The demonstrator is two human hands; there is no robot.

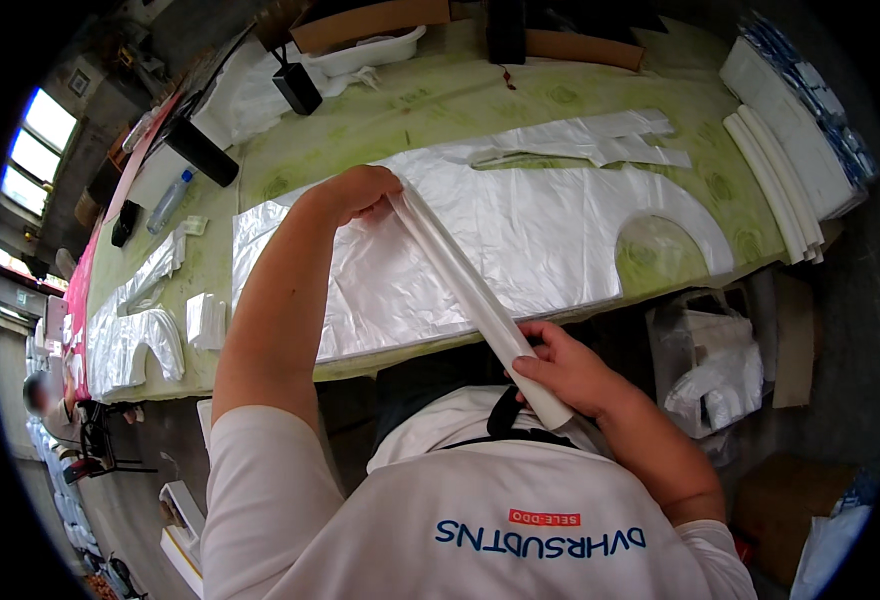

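A long, narrow roll of white plastic film (468, 285) lies slantwise between my two hands, its near end by my waist. My left hand (363, 190) is closed on the far end, fingers curled under and partly hidden. Around the near end, my right hand (563, 368) is wrapped with the thumb on top. Beneath the roll, a large stack of flat, whitish plastic bags (550, 235) with cut-out handle loops is spread across the table.
The table (560, 95) has a greenish patterned cover. Several white rolls (775, 185) lie at its right edge beside a white stack (790, 125). Smaller bags (145, 335), a bottle (168, 203) and a black cylinder (202, 152) are at left. A plastic-filled bag (710, 365) stands below, right.
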